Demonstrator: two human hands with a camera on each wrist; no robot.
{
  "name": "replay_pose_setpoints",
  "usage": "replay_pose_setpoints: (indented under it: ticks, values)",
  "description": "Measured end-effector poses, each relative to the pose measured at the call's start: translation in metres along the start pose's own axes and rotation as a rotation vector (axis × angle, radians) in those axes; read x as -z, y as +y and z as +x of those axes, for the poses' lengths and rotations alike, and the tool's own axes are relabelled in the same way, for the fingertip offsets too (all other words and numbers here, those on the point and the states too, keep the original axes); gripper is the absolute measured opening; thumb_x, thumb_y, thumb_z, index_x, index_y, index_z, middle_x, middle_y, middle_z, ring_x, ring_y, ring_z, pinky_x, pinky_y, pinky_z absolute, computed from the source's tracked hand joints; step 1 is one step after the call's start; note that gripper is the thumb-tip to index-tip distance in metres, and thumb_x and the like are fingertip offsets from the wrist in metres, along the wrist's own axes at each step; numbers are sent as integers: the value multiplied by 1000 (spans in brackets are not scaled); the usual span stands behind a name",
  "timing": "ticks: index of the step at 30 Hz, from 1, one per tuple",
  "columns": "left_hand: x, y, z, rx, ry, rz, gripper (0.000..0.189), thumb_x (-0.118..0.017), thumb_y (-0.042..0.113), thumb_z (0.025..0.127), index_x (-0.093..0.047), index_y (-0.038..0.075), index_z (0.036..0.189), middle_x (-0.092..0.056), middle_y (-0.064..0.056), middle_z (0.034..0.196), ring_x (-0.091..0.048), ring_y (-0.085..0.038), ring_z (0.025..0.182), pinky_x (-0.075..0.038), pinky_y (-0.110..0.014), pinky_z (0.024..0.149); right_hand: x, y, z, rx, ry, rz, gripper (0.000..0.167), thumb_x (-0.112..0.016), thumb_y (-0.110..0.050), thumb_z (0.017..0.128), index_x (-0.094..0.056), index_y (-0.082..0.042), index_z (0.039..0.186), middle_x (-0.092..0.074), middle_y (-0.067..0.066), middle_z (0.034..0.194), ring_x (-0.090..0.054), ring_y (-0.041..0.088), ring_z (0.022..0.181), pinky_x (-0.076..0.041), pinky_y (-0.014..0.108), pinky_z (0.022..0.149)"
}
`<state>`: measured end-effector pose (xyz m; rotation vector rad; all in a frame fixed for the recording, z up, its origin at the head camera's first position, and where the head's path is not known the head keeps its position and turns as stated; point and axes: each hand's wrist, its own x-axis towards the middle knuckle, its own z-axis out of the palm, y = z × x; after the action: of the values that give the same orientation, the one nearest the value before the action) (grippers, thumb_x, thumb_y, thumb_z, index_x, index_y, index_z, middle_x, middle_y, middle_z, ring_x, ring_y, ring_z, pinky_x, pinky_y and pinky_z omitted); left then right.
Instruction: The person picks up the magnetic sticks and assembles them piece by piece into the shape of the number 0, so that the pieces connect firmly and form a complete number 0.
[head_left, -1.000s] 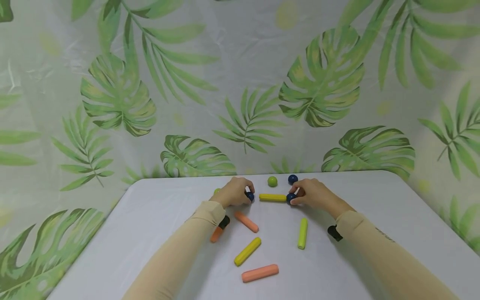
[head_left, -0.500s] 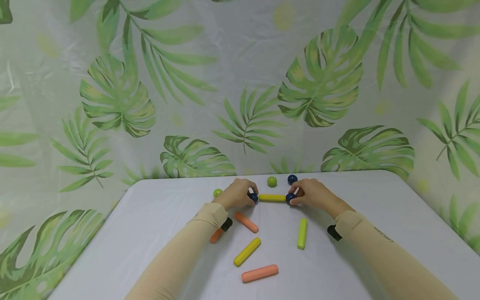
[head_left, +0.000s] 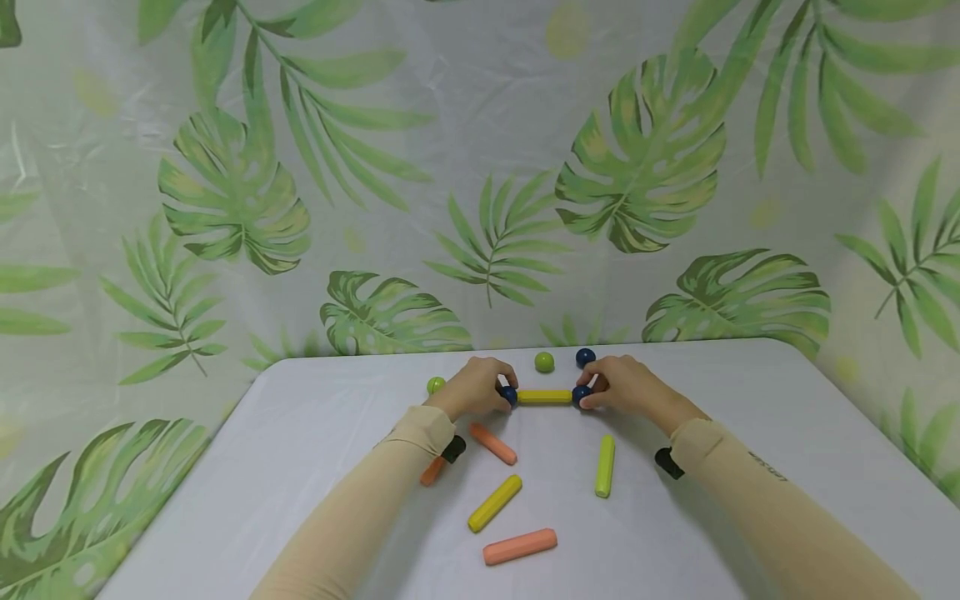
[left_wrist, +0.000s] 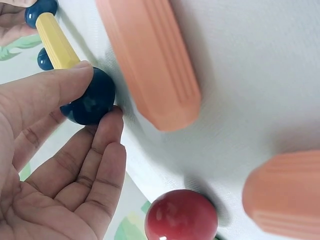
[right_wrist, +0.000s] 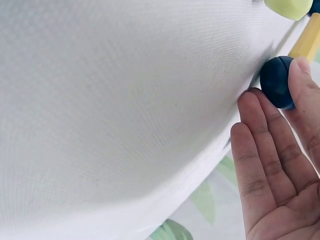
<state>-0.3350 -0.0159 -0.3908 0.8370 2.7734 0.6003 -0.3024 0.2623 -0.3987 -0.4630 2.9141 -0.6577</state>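
A yellow ribbed stick (head_left: 545,396) lies crosswise near the far side of the white table (head_left: 337,467), with a dark blue ball at each end. My left hand (head_left: 474,388) pinches the left blue ball (left_wrist: 95,100) between thumb and fingers, right against the stick's end. At the other end, the right blue ball (right_wrist: 276,82) is pinched by my right hand (head_left: 630,388). In the left wrist view the stick (left_wrist: 56,42) runs from one ball to the other. My fingers partly cover both balls.
Behind the stick sit a green ball (head_left: 544,362) and another blue ball (head_left: 586,357). Another green ball (head_left: 436,385) is beside my left hand. Nearer lie orange sticks (head_left: 493,443), a yellow stick (head_left: 495,503) and a lime stick (head_left: 604,467). The left wrist view shows a red ball (left_wrist: 181,216).
My left hand has moved slightly right with its blue ball, closing the gap to the yellow stick's left end. The right hand has stayed at the other end.
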Motion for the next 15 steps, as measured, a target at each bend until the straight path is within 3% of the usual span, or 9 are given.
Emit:
replay_pose_setpoints:
  ticks: [5,10,15]
  values:
    - [2,2,-1,4,-2,-12,29,-86,8,91,-77,11,119,-79,-13,116,-74,-25,110,-59,-40,99,3,-1,-2,4,-6,6,32,-86,-23,93,-76,-5,119,-78,5,96,-68,15,83,-57,34,75]
    - [0,2,-2,13,-12,-2,29,-86,9,91,-77,12,118,-79,-12,115,-73,-22,106,-59,-34,92,1,0,-2,12,-16,34,31,-84,-22,95,-75,-4,119,-77,6,96,-67,16,84,-56,33,76]
    - [1,3,-5,3,-10,23,38,-85,9,92,-72,9,128,-78,-14,117,-73,-24,109,-60,-36,93,0,0,-4,35,-26,64,31,-82,-21,97,-71,-5,121,-74,8,96,-64,17,82,-54,32,75]
